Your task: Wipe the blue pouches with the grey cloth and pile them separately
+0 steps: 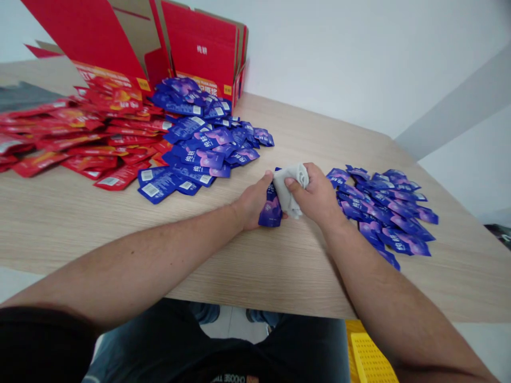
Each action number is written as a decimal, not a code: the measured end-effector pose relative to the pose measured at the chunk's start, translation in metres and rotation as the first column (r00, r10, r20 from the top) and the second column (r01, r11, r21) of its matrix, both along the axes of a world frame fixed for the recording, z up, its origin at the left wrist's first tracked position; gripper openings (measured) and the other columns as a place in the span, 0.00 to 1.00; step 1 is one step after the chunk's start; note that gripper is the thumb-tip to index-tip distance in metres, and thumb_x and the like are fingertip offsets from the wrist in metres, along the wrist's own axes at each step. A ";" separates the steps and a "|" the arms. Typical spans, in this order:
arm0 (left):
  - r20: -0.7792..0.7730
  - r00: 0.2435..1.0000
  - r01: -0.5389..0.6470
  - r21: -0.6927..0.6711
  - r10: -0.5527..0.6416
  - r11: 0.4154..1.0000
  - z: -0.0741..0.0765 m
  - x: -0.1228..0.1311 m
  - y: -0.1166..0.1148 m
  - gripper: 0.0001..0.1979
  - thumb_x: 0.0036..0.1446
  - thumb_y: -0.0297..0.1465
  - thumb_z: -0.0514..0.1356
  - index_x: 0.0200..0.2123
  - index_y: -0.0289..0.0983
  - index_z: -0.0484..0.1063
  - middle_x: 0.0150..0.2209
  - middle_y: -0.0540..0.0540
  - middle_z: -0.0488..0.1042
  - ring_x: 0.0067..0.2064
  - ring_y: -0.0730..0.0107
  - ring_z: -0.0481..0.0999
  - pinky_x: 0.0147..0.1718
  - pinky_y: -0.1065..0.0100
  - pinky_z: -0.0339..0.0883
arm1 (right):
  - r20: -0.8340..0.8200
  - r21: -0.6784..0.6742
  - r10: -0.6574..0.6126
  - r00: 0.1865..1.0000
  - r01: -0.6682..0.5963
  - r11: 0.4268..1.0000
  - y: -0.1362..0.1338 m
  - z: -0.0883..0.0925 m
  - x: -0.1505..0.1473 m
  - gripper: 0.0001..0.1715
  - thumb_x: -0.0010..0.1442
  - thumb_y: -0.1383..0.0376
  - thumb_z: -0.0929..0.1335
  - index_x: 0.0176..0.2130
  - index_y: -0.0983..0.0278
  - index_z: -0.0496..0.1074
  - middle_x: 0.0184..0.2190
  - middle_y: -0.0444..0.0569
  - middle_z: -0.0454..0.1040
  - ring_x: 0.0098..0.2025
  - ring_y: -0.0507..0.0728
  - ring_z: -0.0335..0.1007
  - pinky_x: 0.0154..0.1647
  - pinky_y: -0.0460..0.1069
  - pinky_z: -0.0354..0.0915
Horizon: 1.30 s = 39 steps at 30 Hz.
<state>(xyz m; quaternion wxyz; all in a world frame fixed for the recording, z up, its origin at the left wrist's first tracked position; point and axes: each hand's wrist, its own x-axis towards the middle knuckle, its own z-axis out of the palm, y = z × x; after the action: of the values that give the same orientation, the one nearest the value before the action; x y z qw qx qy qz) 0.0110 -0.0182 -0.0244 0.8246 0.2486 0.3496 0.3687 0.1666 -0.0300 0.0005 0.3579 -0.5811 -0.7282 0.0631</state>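
My left hand (253, 202) grips the lower part of a blue-purple foil sachet (270, 210), which stands tilted just above the wooden tabletop (239, 260). A crumpled grey cloth (289, 189) covers the sachet's upper end. My right hand (315, 194) pinches that cloth against the sachet with thumb and fingers. The hidden part of the sachet lies under the cloth. A loose pile of similar blue sachets (383, 210) lies just right of my right hand, and another (195, 149) lies ahead and to the left.
A large spread of red sachets (80, 138) covers the table's far left. Behind it stand open red cardboard cartons (199, 53). A yellow perforated crate (369, 356) sits on the floor below the table's near edge, by my right arm.
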 end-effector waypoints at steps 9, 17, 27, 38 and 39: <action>0.026 0.998 0.058 -0.072 -0.056 0.996 0.003 -0.006 -0.003 0.27 0.67 0.52 0.51 0.45 0.35 0.77 0.33 0.41 0.82 0.33 0.59 0.82 0.33 0.59 0.77 | 0.193 -0.177 0.503 0.842 -0.475 0.862 -0.020 0.004 0.001 0.07 0.61 0.60 0.70 0.38 0.60 0.69 0.41 0.52 0.74 0.52 0.64 0.70 0.53 0.57 0.65; 0.014 0.998 0.054 -0.068 -0.053 0.996 0.005 -0.005 0.001 0.30 0.70 0.51 0.46 0.46 0.35 0.78 0.32 0.41 0.81 0.31 0.60 0.81 0.32 0.59 0.77 | 0.203 -0.118 0.385 0.900 -0.368 0.922 -0.020 0.004 -0.001 0.07 0.59 0.63 0.72 0.39 0.61 0.72 0.37 0.51 0.72 0.46 0.64 0.69 0.48 0.57 0.66; 0.037 0.998 0.045 0.057 -0.047 0.997 0.009 -0.011 0.002 0.26 0.68 0.51 0.47 0.44 0.37 0.76 0.29 0.45 0.78 0.29 0.64 0.78 0.28 0.64 0.75 | 0.200 0.014 0.177 0.964 -0.184 0.983 -0.013 -0.002 0.004 0.09 0.61 0.62 0.71 0.42 0.61 0.74 0.39 0.53 0.74 0.48 0.65 0.67 0.50 0.58 0.66; -0.050 0.998 0.031 0.108 -0.026 0.994 0.003 -0.012 -0.001 0.08 0.53 0.24 0.67 0.38 0.34 0.74 0.29 0.49 0.76 0.28 0.71 0.75 0.30 0.67 0.75 | -0.006 0.133 -0.149 0.989 0.149 0.980 0.000 0.001 0.024 0.08 0.59 0.59 0.69 0.38 0.59 0.71 0.37 0.50 0.76 0.44 0.64 0.70 0.46 0.59 0.66; -0.045 0.999 0.000 0.123 0.006 0.992 0.000 -0.010 0.000 0.07 0.55 0.24 0.66 0.38 0.34 0.75 0.31 0.47 0.78 0.31 0.69 0.77 0.35 0.64 0.77 | -0.027 0.124 -0.159 0.987 0.161 0.979 0.000 0.003 0.026 0.09 0.59 0.58 0.69 0.39 0.59 0.71 0.37 0.50 0.76 0.43 0.64 0.70 0.45 0.59 0.66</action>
<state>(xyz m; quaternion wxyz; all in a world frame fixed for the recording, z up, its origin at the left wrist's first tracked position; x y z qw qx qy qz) 0.0014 -0.0179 -0.0239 0.7990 0.3067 0.3454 0.3850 0.1927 -0.0296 0.0039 0.4037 -0.6136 -0.6786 -0.0069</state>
